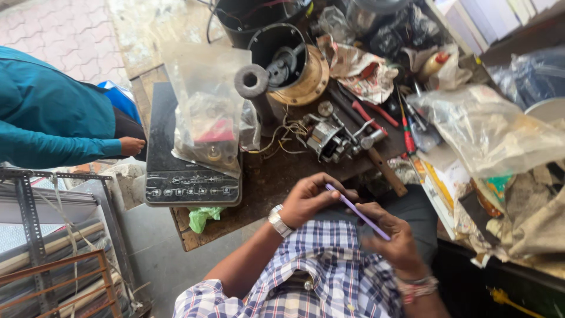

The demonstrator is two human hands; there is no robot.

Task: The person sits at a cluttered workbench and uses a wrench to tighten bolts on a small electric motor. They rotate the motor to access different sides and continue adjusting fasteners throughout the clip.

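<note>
Head view looks down on a cluttered wooden bench (276, 176), with the person's two hands held just above its near edge. The left hand (309, 197) has its grip closed on the upper end of a thin purple rod (358, 211), thumb and fingers pinching it. The right hand (394, 235) has its grip closed on the lower end of the same rod, which runs slantwise between the two hands over the person's lap. A wristwatch (278, 220) sits on the left wrist. Just beyond the hands, on the bench, lies a small electric motor (335, 138) with loose wires beside it. To its left rests a black induction cooktop (188, 176) with a clear plastic bag (206, 112) of small parts lying on it. Red-handled screwdrivers (406, 132) lie to the motor's right. At far left stands another person in a teal sleeve (53, 123).
</note>
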